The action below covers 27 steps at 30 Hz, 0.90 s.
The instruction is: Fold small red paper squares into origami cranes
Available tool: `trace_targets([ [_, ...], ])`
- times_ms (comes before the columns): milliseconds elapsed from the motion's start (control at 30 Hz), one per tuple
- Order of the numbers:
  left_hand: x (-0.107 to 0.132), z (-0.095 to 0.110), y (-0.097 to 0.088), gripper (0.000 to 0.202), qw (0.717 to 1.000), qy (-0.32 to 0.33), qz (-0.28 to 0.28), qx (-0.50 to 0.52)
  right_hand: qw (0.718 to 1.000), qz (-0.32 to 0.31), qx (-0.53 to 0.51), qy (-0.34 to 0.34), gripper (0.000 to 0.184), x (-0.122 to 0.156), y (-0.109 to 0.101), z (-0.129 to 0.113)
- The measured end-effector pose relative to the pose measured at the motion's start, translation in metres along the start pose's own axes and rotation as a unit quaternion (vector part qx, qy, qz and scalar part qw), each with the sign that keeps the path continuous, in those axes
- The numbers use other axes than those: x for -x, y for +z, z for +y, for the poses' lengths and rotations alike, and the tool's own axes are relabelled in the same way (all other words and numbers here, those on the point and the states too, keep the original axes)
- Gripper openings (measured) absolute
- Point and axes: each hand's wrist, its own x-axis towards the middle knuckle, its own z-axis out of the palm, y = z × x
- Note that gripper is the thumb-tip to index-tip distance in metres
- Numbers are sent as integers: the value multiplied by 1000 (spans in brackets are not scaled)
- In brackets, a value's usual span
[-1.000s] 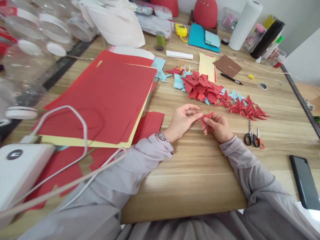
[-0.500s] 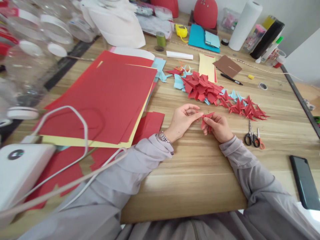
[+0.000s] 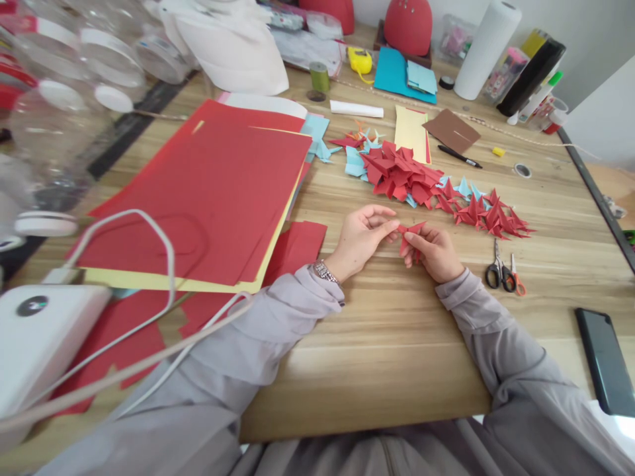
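Observation:
Both hands meet over the middle of the wooden table (image 3: pixel 387 344), pinching a small folded red paper piece (image 3: pixel 409 233). My left hand (image 3: pixel 361 241), with a watch on its wrist, grips the piece's left tip between thumb and fingers. My right hand (image 3: pixel 435 253) holds its right side, fingers curled round it. Just beyond the hands lies a pile of folded red paper shapes (image 3: pixel 401 173), and a row of red and light blue folded cranes (image 3: pixel 483 213) trails off to the right.
Large red and yellow paper sheets (image 3: pixel 208 192) cover the left. Scissors (image 3: pixel 501 272) and a dark phone (image 3: pixel 604 360) lie at the right. A white device (image 3: pixel 34 337) with cables sits at near left. Clear bottles, a paper towel roll (image 3: pixel 485 47), a pen and craft supplies line the back.
Hardly any change: my fingers have shifted slightly on the red paper piece, and both hands stay in the same place.

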Motion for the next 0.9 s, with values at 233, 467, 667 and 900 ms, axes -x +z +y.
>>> trace_targets([
  [233,0,1,0,28,1000,2,-6,8,1000,-2,-10,1,27,0,0,0],
  [467,-1,0,0,23,1000,0,1,16,1000,2,-1,4,29,0,0,0],
  [667,-1,0,0,20,1000,-7,-3,23,1000,5,14,5,30,1,2,-3],
  [900,-1,1,-1,20,999,-20,-8,41,999,7,33,3,31,0,0,-2],
])
